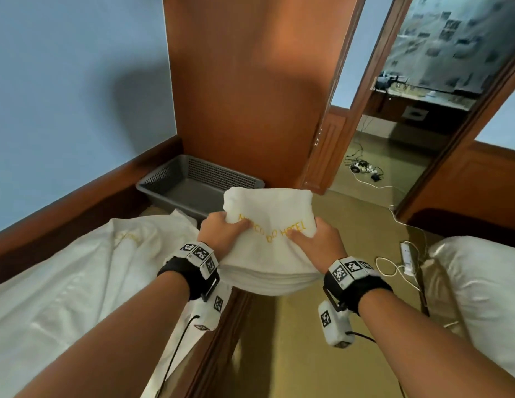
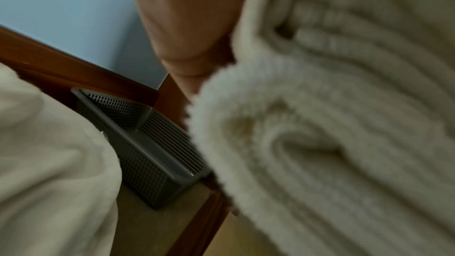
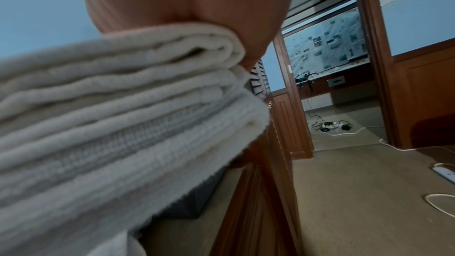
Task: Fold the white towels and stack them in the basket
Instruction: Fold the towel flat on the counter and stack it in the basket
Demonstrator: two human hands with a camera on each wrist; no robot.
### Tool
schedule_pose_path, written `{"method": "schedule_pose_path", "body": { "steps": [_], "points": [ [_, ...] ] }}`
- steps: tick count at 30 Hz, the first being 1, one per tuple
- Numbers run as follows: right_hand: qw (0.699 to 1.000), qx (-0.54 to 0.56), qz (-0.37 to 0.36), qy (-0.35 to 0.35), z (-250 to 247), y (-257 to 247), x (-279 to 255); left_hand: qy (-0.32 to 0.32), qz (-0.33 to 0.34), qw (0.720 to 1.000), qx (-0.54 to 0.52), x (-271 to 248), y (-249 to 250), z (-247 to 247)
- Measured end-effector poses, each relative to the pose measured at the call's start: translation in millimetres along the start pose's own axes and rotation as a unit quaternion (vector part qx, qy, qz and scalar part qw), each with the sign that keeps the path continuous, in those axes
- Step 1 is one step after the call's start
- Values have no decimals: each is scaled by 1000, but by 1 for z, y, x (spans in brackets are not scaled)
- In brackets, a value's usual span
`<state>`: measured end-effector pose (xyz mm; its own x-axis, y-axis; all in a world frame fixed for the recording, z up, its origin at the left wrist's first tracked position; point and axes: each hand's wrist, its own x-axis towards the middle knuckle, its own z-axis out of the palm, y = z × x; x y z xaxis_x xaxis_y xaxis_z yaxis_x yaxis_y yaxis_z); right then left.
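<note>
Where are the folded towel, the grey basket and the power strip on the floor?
folded towel (image 1: 269, 209), head view, top face above the yellow letters
basket (image 1: 164, 175), head view, left wall
power strip (image 1: 406, 257), head view, middle of its white body

Soft, even indoor light fills the head view. A broad dim shadow lies on the pale blue painted wall (image 1: 78, 81), and straight edges bow toward the corners. Both wrist views are darker and blurred: the folded white terry towel (image 2: 344, 124) sits too close for focus, while the grey perforated plastic basket (image 2: 147, 153) stays fairly sharp.
</note>
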<state>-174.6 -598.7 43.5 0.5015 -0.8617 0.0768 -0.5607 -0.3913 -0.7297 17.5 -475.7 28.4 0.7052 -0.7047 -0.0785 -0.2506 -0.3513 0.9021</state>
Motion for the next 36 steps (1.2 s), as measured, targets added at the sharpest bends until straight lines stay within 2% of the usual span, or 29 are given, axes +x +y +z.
{"method": "schedule_pose_path", "body": {
  "steps": [9,13,17,23,27,31,36],
  "points": [
    [989,-75,-84,-98,64,-39,165,51,-55,997,20,117,-12,-34],
    [972,-121,-113,-165,103,-56,240,81,-91,992,17,164,-31,-41],
    [950,-160,-155,-217,148,-61,320,66,-147,987,-17,219,-54,-33],
    [912,-182,-190,-314,216,-57,422,177,-224,957,-44,283,-83,5],
    [885,-169,-216,-377,259,-54,465,227,-276,933,-50,311,-101,23],
    [867,-165,-217,-417,300,-50,485,269,-332,904,-22,333,-116,28],
    [851,-217,-202,-433,334,-31,494,250,-401,881,-11,346,-129,41]
  ]
}}
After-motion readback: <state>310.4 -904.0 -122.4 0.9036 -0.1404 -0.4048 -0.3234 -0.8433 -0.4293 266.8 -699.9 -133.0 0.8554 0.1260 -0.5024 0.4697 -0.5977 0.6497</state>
